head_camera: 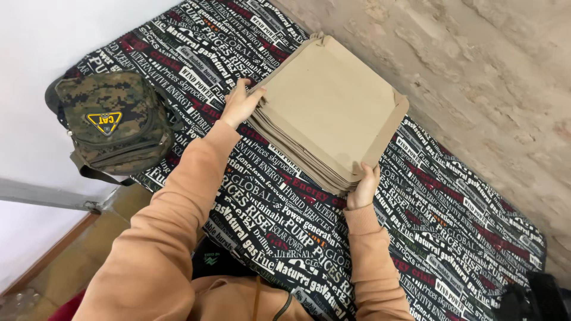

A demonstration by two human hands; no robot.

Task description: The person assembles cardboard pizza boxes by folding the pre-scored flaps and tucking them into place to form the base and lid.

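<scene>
A thick stack of flat brown paper bags (330,104) rests on a bed covered with a black cloth printed in white and red lettering (440,232). My left hand (239,104) grips the stack's left corner, fingers over the top sheet. Gripping the stack's near right corner is my right hand (364,187), thumb on the edge. Both arms wear orange-tan sleeves.
A camouflage shoulder bag (113,119) with a yellow triangular patch lies at the bed's left end, against a white wall. A rough beige plastered wall (488,77) runs along the far side. A dark object (535,300) sits at the lower right corner.
</scene>
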